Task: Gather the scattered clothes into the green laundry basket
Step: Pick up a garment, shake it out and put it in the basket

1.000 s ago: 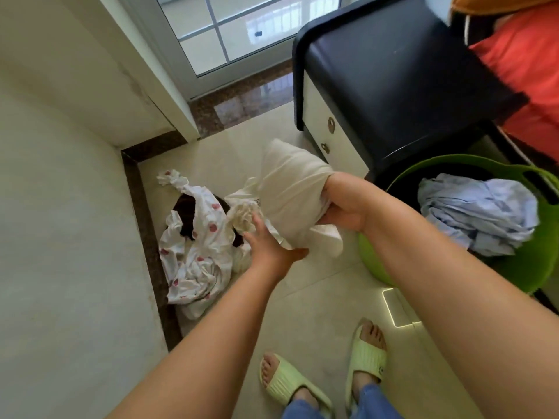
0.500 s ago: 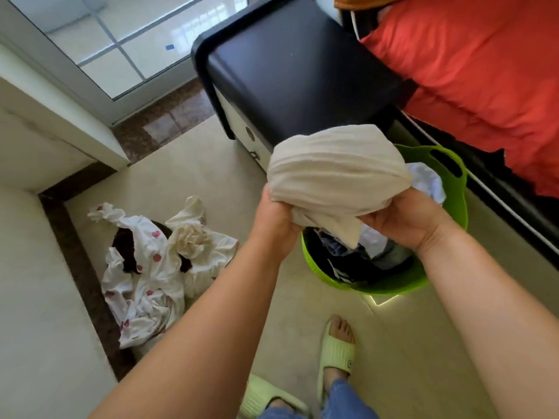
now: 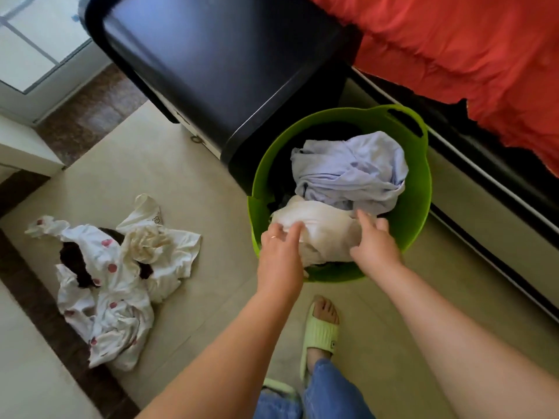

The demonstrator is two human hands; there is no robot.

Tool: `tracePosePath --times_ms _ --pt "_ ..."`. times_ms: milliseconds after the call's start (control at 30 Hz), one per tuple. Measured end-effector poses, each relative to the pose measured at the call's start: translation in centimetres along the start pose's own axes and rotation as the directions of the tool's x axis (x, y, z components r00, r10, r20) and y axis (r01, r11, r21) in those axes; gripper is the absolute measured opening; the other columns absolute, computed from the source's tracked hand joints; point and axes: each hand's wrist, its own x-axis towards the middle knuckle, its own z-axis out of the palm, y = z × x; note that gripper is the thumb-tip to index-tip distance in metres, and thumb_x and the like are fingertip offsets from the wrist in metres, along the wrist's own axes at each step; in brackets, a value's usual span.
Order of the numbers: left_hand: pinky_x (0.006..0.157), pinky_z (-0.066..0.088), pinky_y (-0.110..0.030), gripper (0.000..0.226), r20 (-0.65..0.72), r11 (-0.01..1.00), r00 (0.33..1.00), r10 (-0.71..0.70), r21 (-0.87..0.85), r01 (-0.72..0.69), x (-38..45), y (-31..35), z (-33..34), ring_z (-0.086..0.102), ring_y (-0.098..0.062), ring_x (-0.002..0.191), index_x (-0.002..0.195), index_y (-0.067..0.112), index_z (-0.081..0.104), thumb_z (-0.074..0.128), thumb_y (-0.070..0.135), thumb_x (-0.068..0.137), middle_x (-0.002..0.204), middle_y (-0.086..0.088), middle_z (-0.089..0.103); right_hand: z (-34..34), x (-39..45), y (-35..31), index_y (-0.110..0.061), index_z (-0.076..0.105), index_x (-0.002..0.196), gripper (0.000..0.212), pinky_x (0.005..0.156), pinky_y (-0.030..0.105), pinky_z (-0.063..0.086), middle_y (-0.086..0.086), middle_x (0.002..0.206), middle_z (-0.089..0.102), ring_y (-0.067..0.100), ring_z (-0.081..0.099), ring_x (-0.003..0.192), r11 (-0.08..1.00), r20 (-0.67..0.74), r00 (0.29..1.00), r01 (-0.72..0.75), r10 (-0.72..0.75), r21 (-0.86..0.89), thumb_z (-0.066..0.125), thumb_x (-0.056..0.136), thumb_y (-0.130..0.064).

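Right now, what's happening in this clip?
A person is loading laundry. Both hands, left hand and right hand, are on a cream garment at the near side of the green laundry basket, pressing it in beside a lilac garment already inside. A pile of white clothes with red spots lies on the floor to the left, not yet gathered. The basket sits between a dark cabinet and a bed with a red cover.

Glossy plastic basket [image 3: 416, 207], crumpled cloth [image 3: 348, 173]
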Motion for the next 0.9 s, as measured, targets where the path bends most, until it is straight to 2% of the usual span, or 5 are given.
tracePosePath --times_ms 133,300,467,700,900 --pt "0.09 0.039 -0.039 0.069 0.127 0.908 0.976 0.177 0.361 -0.212 1.5 -0.6 0.4 0.036 -0.034 0.126 0.14 0.032 0.038 0.065 0.016 0.079 0.142 -0.011 0.034 1.9 0.9 -1.1 -0.038 0.042 0.141 0.059 0.083 0.032 0.048 0.001 0.141 0.035 0.026 0.051 0.114 0.99 0.058 0.988 0.141 -0.141 -0.009 0.055 0.087 -0.017" --pt "0.109 0.029 -0.049 0.059 0.42 0.834 0.904 0.08 0.469 -0.292 5.2 -1.4 1.3 0.036 -0.034 0.133 0.141 0.03 0.041 0.06 0.02 0.086 0.145 -0.012 0.037 3.4 3.3 -1.6 -0.031 0.05 0.134 0.046 0.097 0.037 0.046 0.01 0.137 0.05 0.031 0.052 0.119 0.977 0.299 0.945 0.177 -0.134 -0.123 0.056 0.088 -0.028" --pt "0.116 0.003 -0.061 0.066 0.657 0.788 0.735 -0.166 0.537 -0.302 6.4 -1.4 3.2 0.006 -0.032 0.147 0.152 0.037 0.02 0.051 0.036 0.093 0.161 -0.005 0.011 5.0 3.4 -2.6 -0.01 0.032 0.149 0.052 0.103 0.035 0.038 0.016 0.146 0.044 0.031 0.049 0.127 0.899 0.61 0.792 0.283 -0.021 -0.336 0.042 0.098 -0.019" --pt "0.108 0.032 -0.046 0.052 0.482 0.899 0.871 0.091 0.337 -0.28 5.4 -2.8 0.7 0.039 -0.03 0.132 0.135 0.033 0.048 0.059 0.019 0.086 0.14 -0.007 0.042 3.6 2.2 -4.3 -0.022 0.057 0.125 0.036 0.086 0.037 0.047 0.009 0.129 0.056 0.03 0.055 0.115 0.969 0.219 0.974 -0.008 0.064 -0.247 0.042 0.094 -0.015" --pt "0.078 0.05 -0.035 0.042 0.144 0.982 0.985 0.094 0.149 -0.116 4.8 -6.9 -4.4 0.055 -0.026 0.105 0.121 0.025 0.062 0.05 0.005 0.086 0.111 -0.002 0.057 1.1 0.1 -7.4 -0.024 0.064 0.094 0.027 0.059 0.029 0.038 0.003 0.108 0.058 0.024 0.053 0.077 0.991 -0.078 0.996 0.028 -0.038 -0.128 0.037 0.096 -0.02"
